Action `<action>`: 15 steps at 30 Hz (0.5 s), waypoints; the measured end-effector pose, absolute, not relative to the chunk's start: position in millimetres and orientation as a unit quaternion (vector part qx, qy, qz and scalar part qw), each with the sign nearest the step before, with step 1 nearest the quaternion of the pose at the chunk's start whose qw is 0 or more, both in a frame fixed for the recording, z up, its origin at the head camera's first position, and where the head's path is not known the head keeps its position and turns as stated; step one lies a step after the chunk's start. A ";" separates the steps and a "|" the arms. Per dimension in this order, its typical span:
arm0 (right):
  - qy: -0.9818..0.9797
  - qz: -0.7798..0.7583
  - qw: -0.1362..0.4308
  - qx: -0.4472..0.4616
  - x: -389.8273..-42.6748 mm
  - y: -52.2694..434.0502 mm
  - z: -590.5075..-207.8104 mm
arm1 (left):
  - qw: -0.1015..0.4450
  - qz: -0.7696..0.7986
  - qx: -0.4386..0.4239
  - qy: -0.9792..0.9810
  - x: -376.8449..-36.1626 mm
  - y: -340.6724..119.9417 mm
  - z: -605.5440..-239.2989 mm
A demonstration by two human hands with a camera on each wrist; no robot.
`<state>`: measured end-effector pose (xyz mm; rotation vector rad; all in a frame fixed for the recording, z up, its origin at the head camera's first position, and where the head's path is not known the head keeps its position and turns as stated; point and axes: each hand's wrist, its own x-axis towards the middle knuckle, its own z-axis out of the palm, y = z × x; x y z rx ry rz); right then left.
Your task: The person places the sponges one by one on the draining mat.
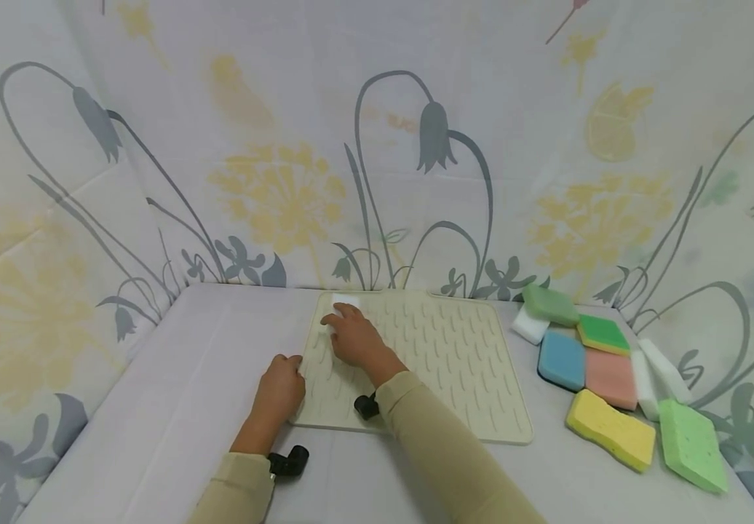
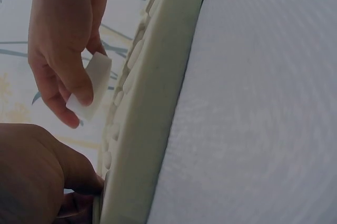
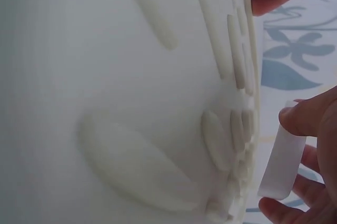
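The right hand (image 1: 353, 340) has its fingers (image 2: 79, 84) curled around a small white sponge block (image 2: 93, 84), pinching it against the far left corner of a cream ribbed drying mat (image 1: 442, 356). That forearm reaches forward across the mat. Just beside it, the left hand (image 1: 280, 387) presses its bent fingers on the mat's left edge. Well to the right on the desk (image 1: 174, 407) lie coloured sponges (image 1: 613, 367).

No text, label, brand, number or sign can be read in any view; the backdrop cloth (image 1: 377, 145) carries only printed flowers, with no lettering.
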<state>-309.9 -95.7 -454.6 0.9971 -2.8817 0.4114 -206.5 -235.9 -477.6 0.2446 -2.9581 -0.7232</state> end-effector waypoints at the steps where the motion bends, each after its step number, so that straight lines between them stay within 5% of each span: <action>1: -0.936 0.132 0.032 0.325 -310.6 -97.0 -454.6 | 0.044 -0.237 0.079 -0.967 -206.2 -236.0 -477.4; 15: -0.944 0.078 0.006 0.322 -316.8 -115.6 -456.6 | 0.053 -0.243 0.069 -0.966 -204.4 -236.9 -478.8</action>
